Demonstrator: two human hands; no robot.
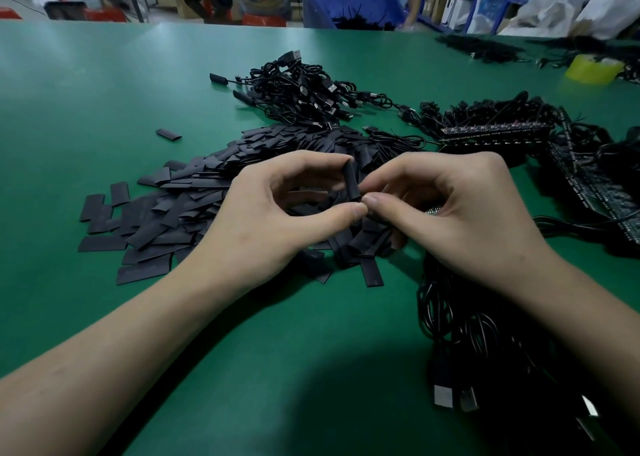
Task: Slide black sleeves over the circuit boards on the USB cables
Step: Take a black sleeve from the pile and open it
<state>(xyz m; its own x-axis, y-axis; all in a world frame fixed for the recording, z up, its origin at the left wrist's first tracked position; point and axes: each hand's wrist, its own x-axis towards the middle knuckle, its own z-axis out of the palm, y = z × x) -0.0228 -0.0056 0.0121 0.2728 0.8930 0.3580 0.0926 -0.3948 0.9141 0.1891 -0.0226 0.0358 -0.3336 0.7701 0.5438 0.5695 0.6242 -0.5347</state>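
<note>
sleeve (350, 180) pinched in both hands

l hand (277, 213) holds the black sleeve upright btwn thumb & index tip, just above the loose sleeve pile (194, 206) on the green tabletop (104, 92). r hand (460, 213), fingers curled in, pinches the sleeve's lower end; thumb tips touch. circuit boards (495, 133) lie far right. coiled usb cables (485, 334) sit by the r wrist.

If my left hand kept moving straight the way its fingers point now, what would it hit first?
The right hand: the left hand, pinching the short black tube sleeve, points rightward, and the two thumb tips look touching, though depth is unclear.
</note>
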